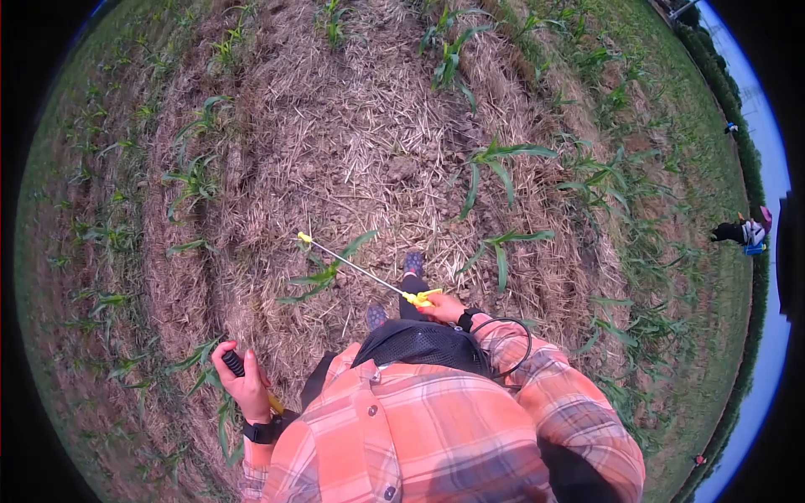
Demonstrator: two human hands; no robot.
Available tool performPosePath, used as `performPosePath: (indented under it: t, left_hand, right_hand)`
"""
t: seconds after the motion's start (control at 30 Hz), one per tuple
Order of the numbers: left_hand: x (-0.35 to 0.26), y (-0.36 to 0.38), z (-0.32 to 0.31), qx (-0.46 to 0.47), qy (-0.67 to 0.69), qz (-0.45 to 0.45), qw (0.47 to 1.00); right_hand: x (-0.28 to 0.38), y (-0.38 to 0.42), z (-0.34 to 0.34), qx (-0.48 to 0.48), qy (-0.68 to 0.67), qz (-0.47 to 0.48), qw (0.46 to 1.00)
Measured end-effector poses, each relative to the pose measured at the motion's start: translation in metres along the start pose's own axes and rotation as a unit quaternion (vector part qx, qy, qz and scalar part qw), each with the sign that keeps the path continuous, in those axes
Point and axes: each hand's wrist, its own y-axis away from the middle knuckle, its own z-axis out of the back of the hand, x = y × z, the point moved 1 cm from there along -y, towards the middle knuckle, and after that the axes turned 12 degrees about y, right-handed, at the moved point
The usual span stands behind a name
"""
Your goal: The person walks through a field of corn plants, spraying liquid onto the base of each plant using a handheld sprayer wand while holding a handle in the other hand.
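My right hand (443, 308) is closed around the yellow handle of a spray wand (362, 272). The wand's thin metal tube points forward and left, and its yellow nozzle (304, 238) hangs over the ground near a young corn plant (323, 275). Low on the left, my left hand (241, 381) grips a pump lever (234, 363) by its black ribbed end; a yellow part shows below the wrist. A black hose (527, 339) loops beside my right forearm. The sprayer's tank is out of sight.
Rows of young corn (495, 159) run along both sides, with dry straw (352, 134) over the soil between them. My shoes (412, 264) stand on the straw. Far to the right, another person (745, 231) stands in the field near a tree line.
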Motion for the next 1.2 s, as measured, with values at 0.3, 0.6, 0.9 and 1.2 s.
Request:
performPosePath:
  t: [0.3,0.6,0.9,1.2]
  left_hand:
    - [-0.016,-0.059,-0.068,-0.017,-0.035,-0.035,0.999]
    - [-0.029,-0.114,-0.157,0.002,-0.069,-0.050,0.996]
    - [-0.033,-0.156,-0.183,-0.006,-0.055,-0.032,0.998]
    - [-0.033,-0.251,-0.192,0.007,-0.052,-0.058,0.997]
  right_hand:
    - [-0.014,-0.080,0.061,0.030,0.000,0.068,0.997]
    - [-0.057,-0.095,0.187,-0.142,-0.229,-0.136,0.953]
    - [-0.076,-0.110,0.283,-0.295,-0.343,-0.185,0.873]
    - [-0.036,-0.139,0.314,-0.376,-0.345,-0.224,0.830]
